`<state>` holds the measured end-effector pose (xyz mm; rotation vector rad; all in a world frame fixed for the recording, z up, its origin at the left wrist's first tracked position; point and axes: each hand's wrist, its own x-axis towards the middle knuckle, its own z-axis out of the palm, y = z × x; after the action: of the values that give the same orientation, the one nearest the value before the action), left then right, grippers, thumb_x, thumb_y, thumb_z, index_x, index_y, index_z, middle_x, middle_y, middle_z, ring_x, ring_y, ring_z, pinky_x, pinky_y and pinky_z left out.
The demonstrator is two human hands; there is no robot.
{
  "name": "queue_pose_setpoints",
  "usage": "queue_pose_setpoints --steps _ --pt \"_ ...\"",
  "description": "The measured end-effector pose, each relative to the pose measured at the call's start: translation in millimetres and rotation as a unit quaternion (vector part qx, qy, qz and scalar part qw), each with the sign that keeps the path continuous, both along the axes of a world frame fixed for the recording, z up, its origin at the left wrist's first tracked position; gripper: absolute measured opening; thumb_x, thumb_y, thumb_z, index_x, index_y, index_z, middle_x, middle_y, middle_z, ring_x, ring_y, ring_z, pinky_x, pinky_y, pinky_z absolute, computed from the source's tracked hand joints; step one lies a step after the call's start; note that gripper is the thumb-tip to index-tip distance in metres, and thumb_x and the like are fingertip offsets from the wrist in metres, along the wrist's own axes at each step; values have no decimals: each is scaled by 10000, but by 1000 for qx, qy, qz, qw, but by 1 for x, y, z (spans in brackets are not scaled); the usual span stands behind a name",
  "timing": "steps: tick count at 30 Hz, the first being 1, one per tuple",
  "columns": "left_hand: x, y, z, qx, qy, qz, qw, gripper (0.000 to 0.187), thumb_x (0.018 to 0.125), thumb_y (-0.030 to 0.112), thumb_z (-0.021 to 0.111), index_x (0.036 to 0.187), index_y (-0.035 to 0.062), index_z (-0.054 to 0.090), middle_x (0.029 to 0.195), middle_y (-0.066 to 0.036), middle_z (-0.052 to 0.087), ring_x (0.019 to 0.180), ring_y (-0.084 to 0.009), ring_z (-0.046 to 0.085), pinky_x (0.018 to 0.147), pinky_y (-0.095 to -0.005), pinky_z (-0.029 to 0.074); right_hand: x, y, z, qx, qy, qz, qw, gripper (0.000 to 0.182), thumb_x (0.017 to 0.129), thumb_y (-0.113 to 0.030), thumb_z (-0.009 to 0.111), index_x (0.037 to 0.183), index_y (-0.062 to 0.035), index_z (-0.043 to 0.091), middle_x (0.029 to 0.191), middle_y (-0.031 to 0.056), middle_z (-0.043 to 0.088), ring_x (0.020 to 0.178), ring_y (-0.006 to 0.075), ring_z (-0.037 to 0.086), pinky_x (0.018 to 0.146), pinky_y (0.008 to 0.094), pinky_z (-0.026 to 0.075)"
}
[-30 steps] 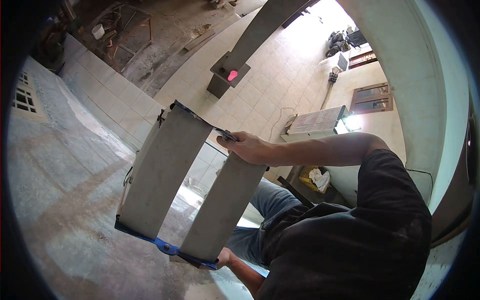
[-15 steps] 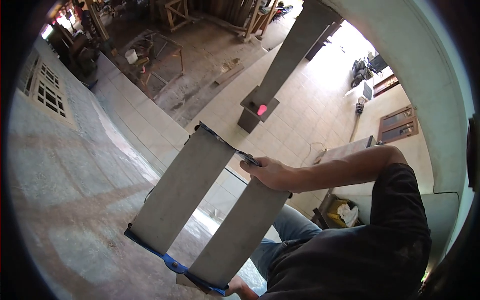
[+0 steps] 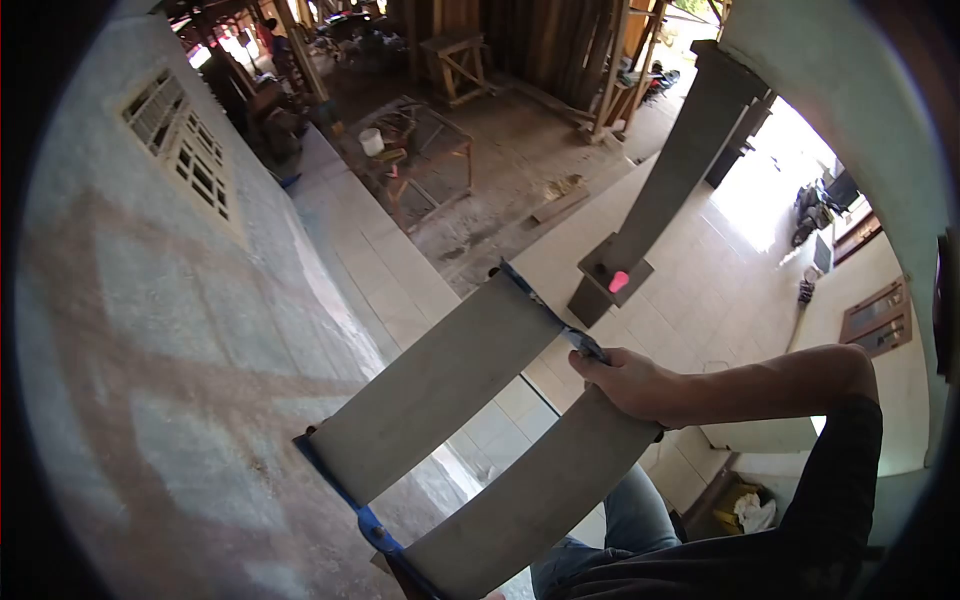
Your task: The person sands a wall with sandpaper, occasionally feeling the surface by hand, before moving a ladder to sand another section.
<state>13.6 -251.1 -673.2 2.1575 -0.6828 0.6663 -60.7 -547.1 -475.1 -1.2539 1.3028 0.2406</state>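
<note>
A frame of two wide grey boards (image 3: 440, 385) stretches across the middle of the view. Blue bars (image 3: 372, 527) with a rounded joint link the boards at the lower end, and a darker bar links them at the upper end. Wrapped round that upper bar, beside the nearer board, is my right hand (image 3: 635, 385), closed on the frame. Of my left hand only a sliver of skin (image 3: 494, 596) shows at the bottom edge, near the frame's lower end; its fingers are hidden.
A blotchy pale wall (image 3: 170, 400) with a latticed window (image 3: 180, 150) rises on the left. Beyond the frame stands a grey pillar (image 3: 690, 150), a pink object (image 3: 619, 281) on its base. A worktable (image 3: 430, 150) stands on the lower floor; a box with yellow and white contents (image 3: 750, 510) lies at lower right.
The view has swung, so the room, frame and right arm sit farther right and lower. My right hand keeps its grip; my left hand has mostly slipped out of view.
</note>
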Motion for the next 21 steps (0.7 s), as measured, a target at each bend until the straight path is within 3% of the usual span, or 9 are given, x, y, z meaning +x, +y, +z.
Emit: queue_pose_setpoints --steps 6,15,18,21 --pt "-2 4 -3 -15 8 1 1000 492 980 363 392 1225 -62 434 1221 -270 496 1112 -398 524 943 -499 410 -1 0 0 -28 15 1 1000 582 916 -562 439 1059 -11 560 945 102 621 829 193 631 754 353 502" --pt "-14 25 -8 -25 21 10 999 503 982 372 381 1229 -64 434 1226 -273 492 1121 -399 517 949 -499 404 -4 -4 -12 -141 29 26 989 473 889 -547 507 840 -83 581 812 36 595 763 131 582 709 324 462" --pt "-13 31 -7 -27 28 3 999 507 982 375 378 1230 -64 433 1228 -274 491 1124 -399 514 951 -498 403 -4 -5 -16 -133 -4 13 991 414 895 -532 530 734 -151 537 695 -30 526 632 71 504 609 264 414" --pt "-16 34 -6 -34 33 -7 999 511 983 378 374 1232 -65 433 1229 -275 489 1128 -399 512 953 -498 401 -6 -10 -24 -147 -6 35 988 453 889 -537 493 701 -127 526 718 -13 516 664 109 496 655 307 404"
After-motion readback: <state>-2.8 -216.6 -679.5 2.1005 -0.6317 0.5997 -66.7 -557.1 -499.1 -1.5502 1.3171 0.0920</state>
